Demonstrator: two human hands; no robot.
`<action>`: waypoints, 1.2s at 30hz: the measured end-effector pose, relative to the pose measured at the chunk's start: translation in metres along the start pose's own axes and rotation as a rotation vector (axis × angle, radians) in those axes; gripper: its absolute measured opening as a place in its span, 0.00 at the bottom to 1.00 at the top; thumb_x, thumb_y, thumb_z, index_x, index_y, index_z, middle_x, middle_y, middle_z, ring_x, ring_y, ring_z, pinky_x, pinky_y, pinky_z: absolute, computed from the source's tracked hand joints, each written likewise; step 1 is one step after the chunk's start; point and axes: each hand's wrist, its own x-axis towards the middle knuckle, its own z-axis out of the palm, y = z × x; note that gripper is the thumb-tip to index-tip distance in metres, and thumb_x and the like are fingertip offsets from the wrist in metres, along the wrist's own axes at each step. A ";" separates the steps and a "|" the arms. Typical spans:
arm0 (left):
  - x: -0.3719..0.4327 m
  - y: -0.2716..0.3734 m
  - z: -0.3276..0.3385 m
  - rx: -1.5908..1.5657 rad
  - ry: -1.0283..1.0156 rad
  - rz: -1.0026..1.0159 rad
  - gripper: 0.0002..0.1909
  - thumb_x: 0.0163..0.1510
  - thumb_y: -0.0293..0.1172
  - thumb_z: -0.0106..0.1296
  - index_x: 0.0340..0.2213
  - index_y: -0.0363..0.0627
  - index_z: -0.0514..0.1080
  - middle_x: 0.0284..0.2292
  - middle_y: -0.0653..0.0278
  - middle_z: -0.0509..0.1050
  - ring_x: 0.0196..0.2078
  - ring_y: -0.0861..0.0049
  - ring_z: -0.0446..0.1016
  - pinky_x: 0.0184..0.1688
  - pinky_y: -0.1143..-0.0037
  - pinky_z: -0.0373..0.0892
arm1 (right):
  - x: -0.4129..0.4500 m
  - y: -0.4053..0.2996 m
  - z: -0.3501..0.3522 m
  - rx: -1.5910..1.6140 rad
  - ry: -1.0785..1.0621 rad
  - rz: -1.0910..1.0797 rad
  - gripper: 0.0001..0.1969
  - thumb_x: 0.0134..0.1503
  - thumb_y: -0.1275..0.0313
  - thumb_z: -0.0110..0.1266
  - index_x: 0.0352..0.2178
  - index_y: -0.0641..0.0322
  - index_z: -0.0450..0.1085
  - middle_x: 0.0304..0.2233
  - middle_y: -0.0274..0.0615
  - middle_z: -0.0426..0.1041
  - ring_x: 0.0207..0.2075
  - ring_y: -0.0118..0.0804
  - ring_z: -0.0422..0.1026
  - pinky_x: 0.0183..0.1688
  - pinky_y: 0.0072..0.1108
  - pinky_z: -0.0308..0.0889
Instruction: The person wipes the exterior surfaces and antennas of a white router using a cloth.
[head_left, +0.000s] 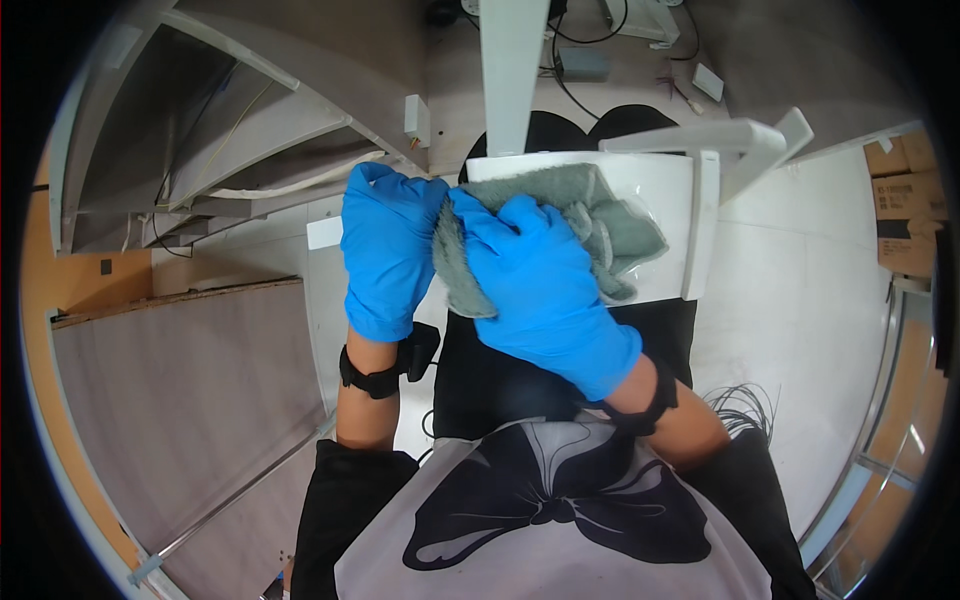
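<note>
My right hand (536, 277), in a blue glove, presses a fluffy grey-green cloth (551, 184) onto a flat white panel (656, 176) over my lap. The cloth is bunched up at its right end, and a flap hangs between my two hands. Beside the panel's left edge is my left hand (390, 251), gloved in blue too, its fingers curled in; what they hold, if anything, is hidden. A white bar (514, 75) rises away from the panel's far left side. More white bars (701, 225) run along its right side.
Grey shelving (262, 142) stands close on the left. Cables, a grey box (583, 64) and a white box (707, 82) lie on the floor ahead. Cardboard boxes (907, 202) are stacked at the far right. A coil of thin black cable (746, 409) is near my right elbow.
</note>
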 end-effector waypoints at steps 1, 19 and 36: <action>0.003 -0.006 0.001 0.119 -0.073 0.044 0.10 0.45 0.31 0.56 0.29 0.39 0.69 0.23 0.58 0.73 0.26 0.65 0.69 0.34 0.73 0.67 | -0.004 0.002 -0.002 0.053 -0.026 -0.018 0.25 0.38 0.69 0.54 0.40 0.73 0.70 0.48 0.54 0.67 0.38 0.43 0.64 0.37 0.31 0.63; -0.002 -0.001 -0.015 0.754 -0.150 0.640 0.14 0.35 0.29 0.60 0.30 0.49 0.76 0.24 0.63 0.72 0.34 0.68 0.70 0.51 0.69 0.61 | -0.109 0.026 -0.041 0.583 -0.613 0.354 0.29 0.40 0.71 0.57 0.49 0.52 0.69 0.41 0.45 0.70 0.41 0.46 0.70 0.44 0.29 0.66; -0.042 0.053 0.003 -1.912 -1.053 0.001 0.56 0.51 0.74 0.22 0.61 0.33 0.31 0.64 0.46 0.35 0.67 0.56 0.38 0.66 0.63 0.41 | -0.211 0.084 -0.066 0.617 0.238 1.070 0.19 0.58 0.65 0.44 0.48 0.65 0.63 0.45 0.45 0.71 0.43 0.44 0.72 0.46 0.31 0.69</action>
